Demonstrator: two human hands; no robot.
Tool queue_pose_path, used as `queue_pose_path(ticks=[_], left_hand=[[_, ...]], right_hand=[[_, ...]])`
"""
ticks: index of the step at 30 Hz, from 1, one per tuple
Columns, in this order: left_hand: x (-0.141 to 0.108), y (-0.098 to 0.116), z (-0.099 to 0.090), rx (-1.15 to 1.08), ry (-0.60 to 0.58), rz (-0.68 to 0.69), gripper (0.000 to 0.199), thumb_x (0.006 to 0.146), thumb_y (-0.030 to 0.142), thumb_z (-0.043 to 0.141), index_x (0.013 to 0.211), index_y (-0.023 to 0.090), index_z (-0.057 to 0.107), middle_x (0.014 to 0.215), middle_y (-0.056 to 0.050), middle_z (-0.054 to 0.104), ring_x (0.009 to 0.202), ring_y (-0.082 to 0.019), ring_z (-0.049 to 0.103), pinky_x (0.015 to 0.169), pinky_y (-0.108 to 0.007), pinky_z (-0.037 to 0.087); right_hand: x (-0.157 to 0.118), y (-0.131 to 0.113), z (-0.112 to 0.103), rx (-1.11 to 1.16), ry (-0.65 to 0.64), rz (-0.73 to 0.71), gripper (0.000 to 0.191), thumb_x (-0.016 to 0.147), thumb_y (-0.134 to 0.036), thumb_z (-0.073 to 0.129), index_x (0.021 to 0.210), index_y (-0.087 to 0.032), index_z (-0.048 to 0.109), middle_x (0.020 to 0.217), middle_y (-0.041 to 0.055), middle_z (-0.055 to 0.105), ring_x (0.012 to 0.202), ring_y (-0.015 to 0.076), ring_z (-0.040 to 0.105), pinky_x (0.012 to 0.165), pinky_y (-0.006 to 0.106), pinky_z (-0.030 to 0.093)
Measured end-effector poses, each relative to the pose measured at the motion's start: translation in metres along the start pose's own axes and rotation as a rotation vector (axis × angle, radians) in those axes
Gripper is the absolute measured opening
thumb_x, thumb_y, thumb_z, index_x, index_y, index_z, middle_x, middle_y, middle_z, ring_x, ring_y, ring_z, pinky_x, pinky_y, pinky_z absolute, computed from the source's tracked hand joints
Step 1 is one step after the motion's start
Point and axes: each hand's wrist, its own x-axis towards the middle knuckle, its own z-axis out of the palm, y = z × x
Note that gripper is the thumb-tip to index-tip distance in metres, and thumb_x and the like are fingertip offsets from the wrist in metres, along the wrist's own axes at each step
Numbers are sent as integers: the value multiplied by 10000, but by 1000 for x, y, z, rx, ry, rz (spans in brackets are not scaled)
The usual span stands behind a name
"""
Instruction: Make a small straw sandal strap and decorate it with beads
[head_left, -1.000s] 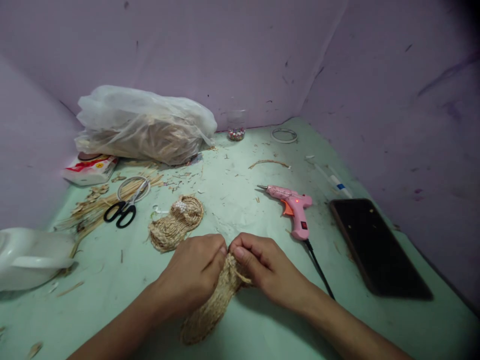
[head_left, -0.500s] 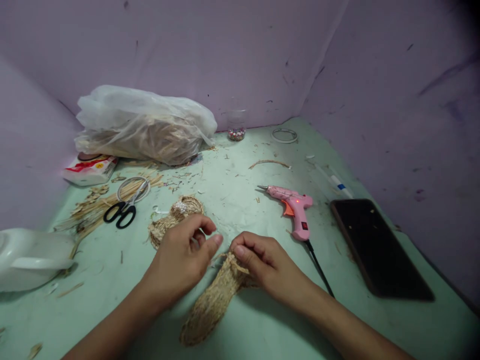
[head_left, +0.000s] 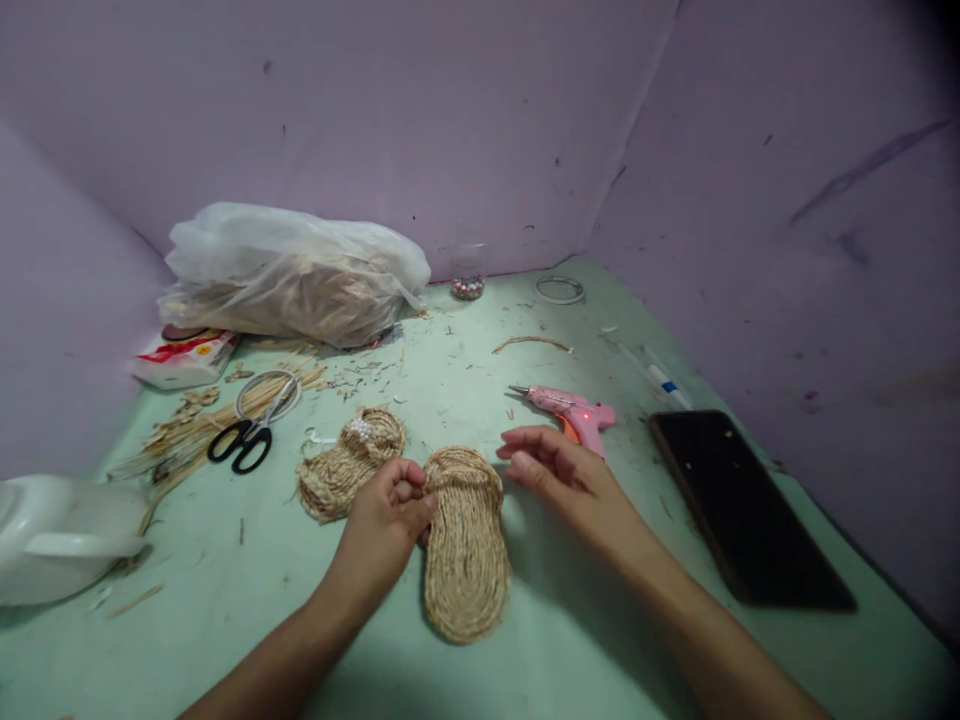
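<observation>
A woven straw slipper [head_left: 466, 560] is held by its left edge, its long sole facing me and its strap end pointing away. My left hand [head_left: 391, 515] is closed on that edge with thumb and fingers. My right hand [head_left: 555, 475] is just off the slipper's right side, fingers apart and nothing in them. A second straw slipper [head_left: 334, 470], with white beads on its strap, lies left of the first, beyond my left hand. Behind my right hand lies a pink glue gun [head_left: 574, 410] with a glowing red light; its handle is partly hidden.
Black-handled scissors [head_left: 247, 440] and straw strips [head_left: 180, 450] lie at left, near a white jug [head_left: 67, 540]. A stuffed plastic bag [head_left: 300, 270], a bead jar [head_left: 468, 285] and a tape ring [head_left: 559, 290] are at the back. A phone [head_left: 750, 510] lies at right.
The slipper has turned so its sole faces me, its near end swinging right. My left hand has taken hold of its edge; my right hand has let go and moved right.
</observation>
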Motion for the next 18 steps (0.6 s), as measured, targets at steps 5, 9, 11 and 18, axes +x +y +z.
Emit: queue_pose_path(ticks=[5, 9, 11, 18], left_hand=[[-13, 1, -1, 530, 64, 136, 115, 686, 229, 572, 659, 209, 461, 533, 52, 495, 500, -126, 454, 494, -228, 301], [-19, 14, -14, 861, 120, 142, 108, 696, 284, 606, 756, 224, 539, 522, 41, 523, 496, -157, 468, 510, -249, 265], [-17, 17, -18, 816, 109, 214, 220, 723, 263, 584, 935, 219, 545, 618, 22, 564, 523, -161, 490, 539, -264, 323], [-4, 1, -16, 627, -13, 478, 91, 750, 119, 512, 807, 184, 543, 1070, -64, 546, 683, -121, 536, 635, -259, 445]], right_hand=[[-3, 15, 5, -156, -57, -38, 236, 715, -158, 607, 949, -181, 588, 917, 69, 635, 804, 188, 595, 754, 354, 481], [-3, 17, 9, -222, -106, -127, 136, 754, -103, 550, 846, -187, 605, 888, 65, 632, 807, 187, 592, 748, 348, 472], [-4, 15, 11, -234, -105, -154, 129, 764, -94, 541, 828, -188, 602, 877, 61, 625, 800, 182, 585, 735, 337, 471], [-9, 12, 18, -269, -82, -256, 151, 743, -61, 555, 809, -189, 598, 931, 54, 600, 832, 173, 573, 738, 317, 462]])
